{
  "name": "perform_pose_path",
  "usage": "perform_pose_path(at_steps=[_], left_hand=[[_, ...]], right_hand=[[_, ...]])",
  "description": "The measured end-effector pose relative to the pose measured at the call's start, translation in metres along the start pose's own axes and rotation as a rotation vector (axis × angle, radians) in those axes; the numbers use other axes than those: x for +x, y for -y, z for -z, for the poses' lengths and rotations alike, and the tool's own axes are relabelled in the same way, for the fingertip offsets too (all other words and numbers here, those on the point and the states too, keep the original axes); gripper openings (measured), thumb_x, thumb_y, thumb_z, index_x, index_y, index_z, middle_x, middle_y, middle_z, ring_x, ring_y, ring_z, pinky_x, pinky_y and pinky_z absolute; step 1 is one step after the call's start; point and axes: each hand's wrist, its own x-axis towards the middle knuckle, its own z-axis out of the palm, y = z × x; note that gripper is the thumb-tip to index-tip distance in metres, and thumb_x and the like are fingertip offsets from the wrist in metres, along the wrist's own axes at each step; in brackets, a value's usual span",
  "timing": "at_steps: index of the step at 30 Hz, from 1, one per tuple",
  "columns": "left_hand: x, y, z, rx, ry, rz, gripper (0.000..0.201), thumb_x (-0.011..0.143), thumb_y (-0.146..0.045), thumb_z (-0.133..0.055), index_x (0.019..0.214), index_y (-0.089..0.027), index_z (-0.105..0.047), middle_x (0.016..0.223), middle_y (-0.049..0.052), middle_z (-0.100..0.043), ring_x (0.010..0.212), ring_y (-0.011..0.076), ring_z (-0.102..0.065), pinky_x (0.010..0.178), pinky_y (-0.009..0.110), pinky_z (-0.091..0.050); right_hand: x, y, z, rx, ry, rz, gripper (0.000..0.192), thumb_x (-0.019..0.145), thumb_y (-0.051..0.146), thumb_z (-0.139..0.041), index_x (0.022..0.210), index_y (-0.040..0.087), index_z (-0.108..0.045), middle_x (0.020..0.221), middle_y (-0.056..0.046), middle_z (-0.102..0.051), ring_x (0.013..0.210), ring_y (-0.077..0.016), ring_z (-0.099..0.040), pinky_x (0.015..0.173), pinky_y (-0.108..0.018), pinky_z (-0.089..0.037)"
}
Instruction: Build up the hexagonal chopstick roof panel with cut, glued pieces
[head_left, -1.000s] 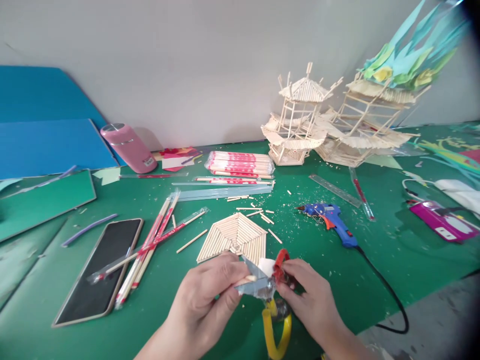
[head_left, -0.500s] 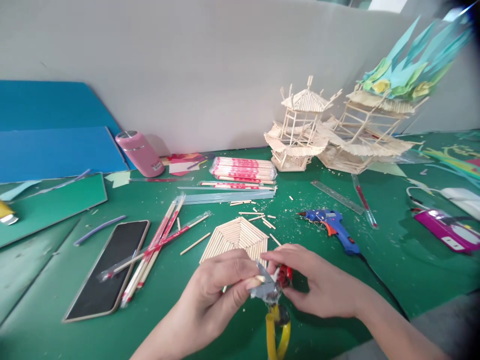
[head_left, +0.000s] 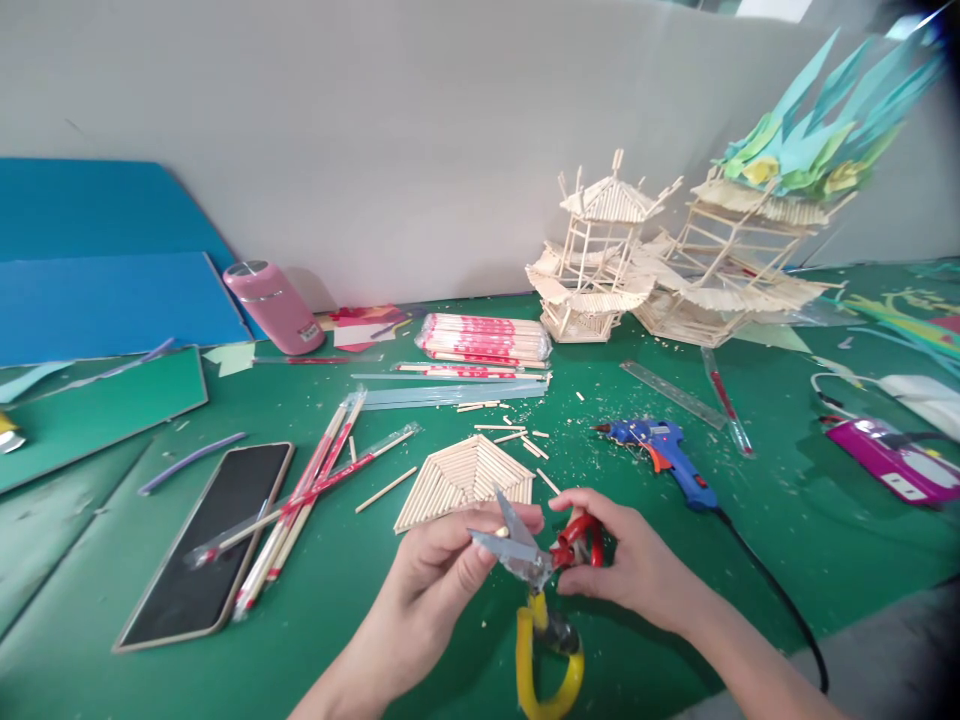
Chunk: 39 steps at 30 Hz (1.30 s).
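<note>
My left hand (head_left: 442,575) pinches a short wooden stick end between the open grey blades of a pair of scissors (head_left: 525,560). My right hand (head_left: 626,560) grips the scissors' red handle (head_left: 577,540); a yellow handle loop (head_left: 547,660) hangs below. Just beyond my hands a fan-shaped panel of glued sticks (head_left: 469,475) lies flat on the green table (head_left: 787,520).
A blue glue gun (head_left: 664,450) with a black cord lies to the right. Wrapped chopsticks (head_left: 307,490), a phone (head_left: 206,540), a chopstick pack (head_left: 487,338), a pink bottle (head_left: 274,305), a ruler (head_left: 671,388) and two stick pavilion models (head_left: 600,255) surround it. Blue boards (head_left: 112,290) lean at left.
The scissors' blades have spread open and the red handle now shows clear of my right fingers. The white piece seen behind the blades earlier is gone from view.
</note>
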Motion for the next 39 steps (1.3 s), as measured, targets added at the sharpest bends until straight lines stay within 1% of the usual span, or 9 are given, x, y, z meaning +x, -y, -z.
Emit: perform_pose_path(at_steps=[5, 8, 12, 17, 24, 27, 30, 34, 39], left_hand=[[0.001, 0.007, -0.001, -0.188, -0.037, 0.082, 0.019, 0.086, -0.027, -0.051, 0.094, -0.017, -0.064, 0.103, 0.011, -0.064, 0.094, 0.0236, -0.059, 0.082, 0.038, -0.046], [0.004, 0.007, -0.003, -0.23, -0.049, 0.08, 0.019, 0.085, -0.03, -0.053, 0.092, -0.017, -0.066, 0.1, 0.01, -0.065, 0.088, 0.0221, -0.06, 0.078, 0.036, -0.047], [0.007, 0.006, -0.005, -0.213, -0.052, 0.106, 0.021, 0.086, -0.029, -0.051, 0.093, -0.017, -0.067, 0.097, 0.009, -0.064, 0.085, 0.02, -0.059, 0.077, 0.032, -0.046], [0.009, 0.005, -0.01, -0.256, -0.053, 0.122, 0.022, 0.087, -0.029, -0.049, 0.091, -0.017, -0.067, 0.096, 0.01, -0.064, 0.086, 0.02, -0.057, 0.077, 0.03, -0.044], [0.005, 0.01, -0.015, -0.36, -0.061, 0.081, 0.017, 0.085, -0.032, -0.052, 0.088, -0.021, -0.065, 0.101, 0.008, -0.062, 0.094, 0.0222, -0.056, 0.082, 0.034, -0.043], [0.001, 0.011, -0.013, -0.259, -0.144, 0.056, 0.014, 0.085, -0.027, -0.053, 0.09, -0.021, -0.066, 0.104, 0.006, -0.06, 0.099, 0.0217, -0.053, 0.089, 0.035, -0.041], [-0.001, 0.012, -0.009, -0.18, -0.328, 0.062, 0.016, 0.085, -0.026, -0.052, 0.091, -0.02, -0.065, 0.099, 0.005, -0.06, 0.095, 0.0197, -0.054, 0.088, 0.033, -0.041], [0.005, 0.016, -0.008, -0.258, -0.554, 0.101, 0.017, 0.082, -0.031, -0.055, 0.083, -0.017, -0.065, 0.085, 0.004, -0.062, 0.085, 0.017, -0.056, 0.086, 0.03, -0.042], [0.012, 0.019, -0.025, -0.414, -0.48, 0.279, 0.019, 0.077, -0.033, -0.061, 0.074, -0.015, -0.062, 0.085, 0.005, -0.062, 0.079, 0.0157, -0.056, 0.068, 0.023, -0.043]], right_hand=[[-0.007, -0.015, -0.021, -0.037, -0.26, 0.051, 0.059, 0.068, 0.036, -0.07, 0.118, 0.025, -0.041, 0.092, -0.001, -0.059, 0.078, -0.0155, -0.059, 0.071, -0.027, -0.048], [-0.009, -0.023, -0.033, -0.089, -0.514, 0.111, 0.053, 0.067, 0.035, -0.07, 0.11, 0.022, -0.042, 0.108, -0.008, -0.048, 0.1, -0.0225, -0.05, 0.084, -0.036, -0.043], [-0.01, -0.025, -0.043, -0.112, -0.687, 0.154, 0.029, 0.071, 0.03, -0.066, 0.084, 0.022, -0.041, 0.086, -0.003, -0.048, 0.079, -0.0171, -0.051, 0.065, -0.029, -0.046], [-0.01, -0.022, -0.046, -0.108, -0.671, 0.168, 0.018, 0.076, 0.025, -0.062, 0.084, 0.021, -0.047, 0.078, -0.001, -0.051, 0.064, -0.0125, -0.051, 0.054, -0.023, -0.045], [-0.007, -0.02, -0.046, -0.117, -0.651, 0.204, 0.012, 0.079, 0.024, -0.059, 0.089, 0.021, -0.053, 0.077, -0.001, -0.052, 0.065, -0.013, -0.053, 0.054, -0.023, -0.046], [-0.007, -0.019, -0.045, -0.13, -0.614, 0.205, 0.011, 0.08, 0.023, -0.058, 0.09, 0.021, -0.055, 0.081, -0.003, -0.056, 0.069, -0.0136, -0.055, 0.058, -0.023, -0.048], [-0.006, -0.017, -0.041, -0.137, -0.588, 0.205, 0.006, 0.081, 0.02, -0.055, 0.088, 0.02, -0.056, 0.084, -0.004, -0.058, 0.077, -0.0149, -0.057, 0.067, -0.024, -0.048], [-0.004, -0.01, -0.037, -0.136, -0.6, 0.205, 0.005, 0.081, 0.02, -0.057, 0.086, 0.02, -0.056, 0.082, -0.003, -0.06, 0.074, -0.0135, -0.058, 0.064, -0.022, -0.048], [0.002, 0.005, -0.046, -0.106, -0.627, 0.247, 0.018, 0.074, 0.026, -0.066, 0.079, 0.022, -0.049, 0.074, 0.0, -0.06, 0.066, -0.0127, -0.059, 0.059, -0.021, -0.05]])
